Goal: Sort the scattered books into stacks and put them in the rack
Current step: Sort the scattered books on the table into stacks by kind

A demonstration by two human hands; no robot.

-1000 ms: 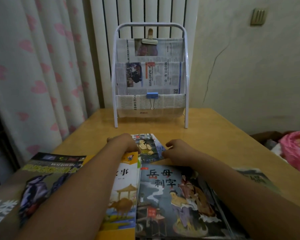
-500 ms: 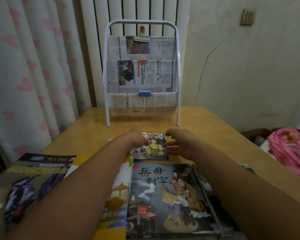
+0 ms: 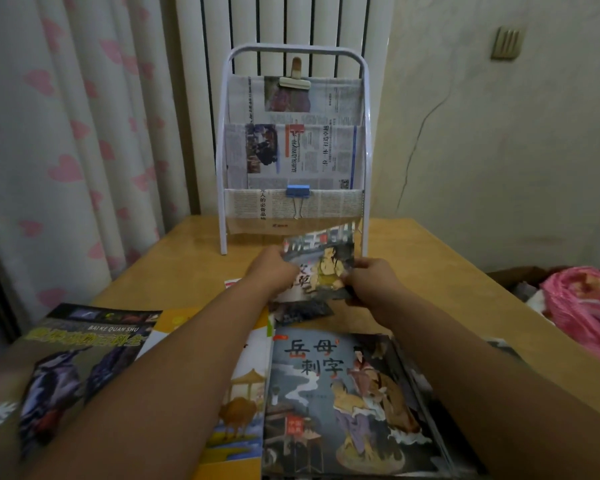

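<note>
A small picture book with a seated figure on its cover is lifted off the wooden table, tilted up toward me. My left hand grips its left edge and my right hand grips its right edge. Just behind it stands the white metal rack with newspaper-lined pockets. A dark-covered book lies flat near me, beside an orange-and-white book and a bird-cover book. Another dark booklet lies under the lifted one.
A blue binder clip and a beige clip hold the rack's newspaper. Pink-heart curtains hang at left. A pink bundle lies off the table's right edge. A radiator stands behind the rack.
Both hands closed on the small picture book and raised it off the table, tilting it toward the rack. The view shifted slightly.
</note>
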